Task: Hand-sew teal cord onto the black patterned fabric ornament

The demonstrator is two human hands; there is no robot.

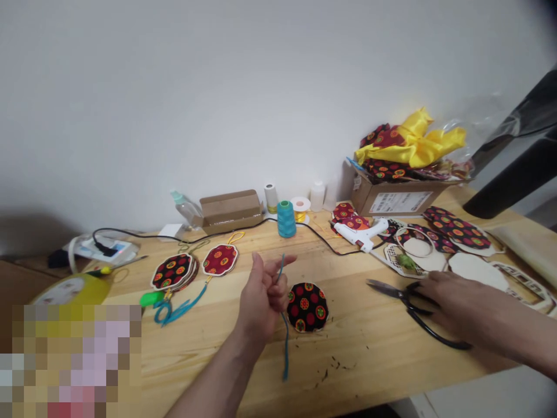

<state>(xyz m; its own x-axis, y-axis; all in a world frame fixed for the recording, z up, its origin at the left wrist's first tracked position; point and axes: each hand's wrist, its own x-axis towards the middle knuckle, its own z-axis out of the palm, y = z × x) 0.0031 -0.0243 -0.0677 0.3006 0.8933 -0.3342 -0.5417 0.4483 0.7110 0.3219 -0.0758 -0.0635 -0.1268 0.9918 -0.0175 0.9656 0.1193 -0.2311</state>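
My left hand (264, 293) is closed on a blue cord (286, 348), whose short end rises above the fingers and whose longer end hangs below. Just right of that hand, a scalloped disc of black flowered fabric (307, 307) lies flat on the table. My right hand (448, 305) has its fingers round the upper handle of black-handled scissors (402, 295), and the blades point left. The fingertips there are partly hidden. At left are a stack of black fabric pieces (173, 271) with blue tassels (174, 313) and a red fabric piece (220, 259).
A teal thread cone (286, 219) stands near the wall. The white glue gun (362, 233) lies among fabric shapes and wooden frames (524, 284) at right. Behind them is a full cardboard box (394, 197). A black cable (148, 233) crosses the table's back.
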